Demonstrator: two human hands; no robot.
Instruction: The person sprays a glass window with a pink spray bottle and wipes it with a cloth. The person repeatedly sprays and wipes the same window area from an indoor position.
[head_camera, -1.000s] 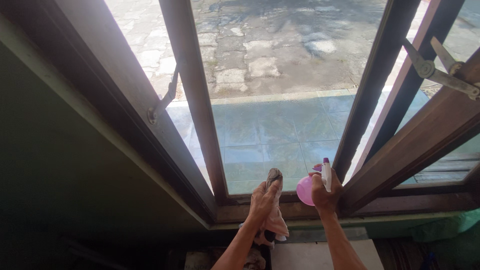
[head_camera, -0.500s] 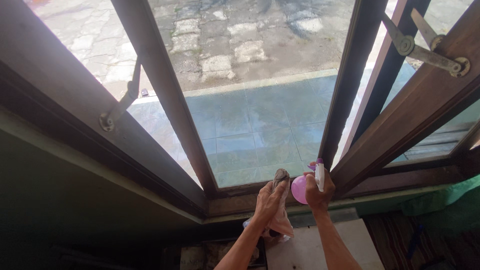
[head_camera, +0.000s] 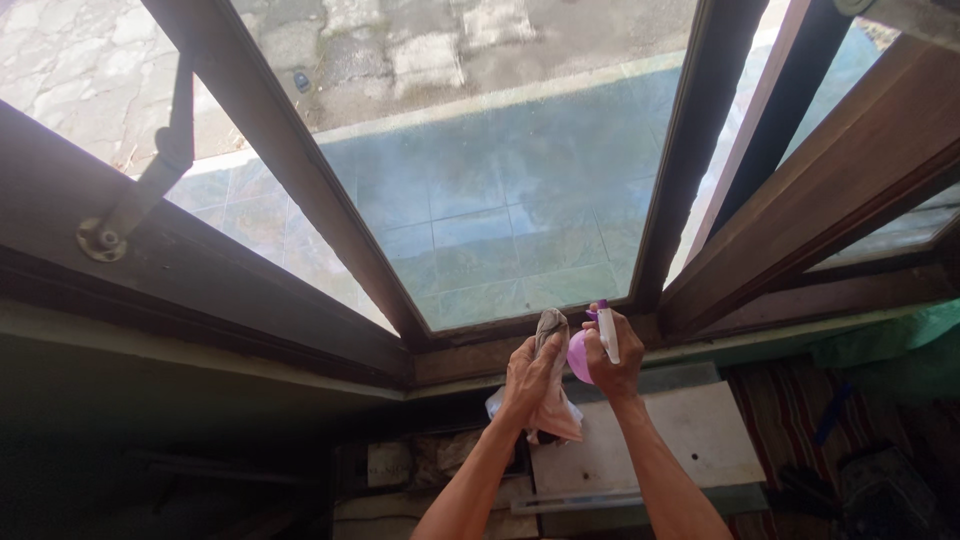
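Note:
My left hand (head_camera: 528, 378) grips a crumpled greyish-pink cloth (head_camera: 553, 412), its top end poking up against the lower edge of the window pane (head_camera: 500, 200). My right hand (head_camera: 612, 362) holds a small pink spray bottle (head_camera: 580, 354) with a white trigger head, right beside the cloth. Both hands are close together at the bottom rail of the brown wooden window frame (head_camera: 470, 355).
A metal stay arm (head_camera: 140, 190) is fixed to the left sash. An open sash (head_camera: 830, 170) angles out at the right. Below the sill lie a white slab (head_camera: 680, 440), a striped mat (head_camera: 800, 420) and dark clutter. Outside are tiles and paving.
The view has tilted down and the hands have drawn closer together, the bottle now almost touching the cloth. More of the floor below the sill shows.

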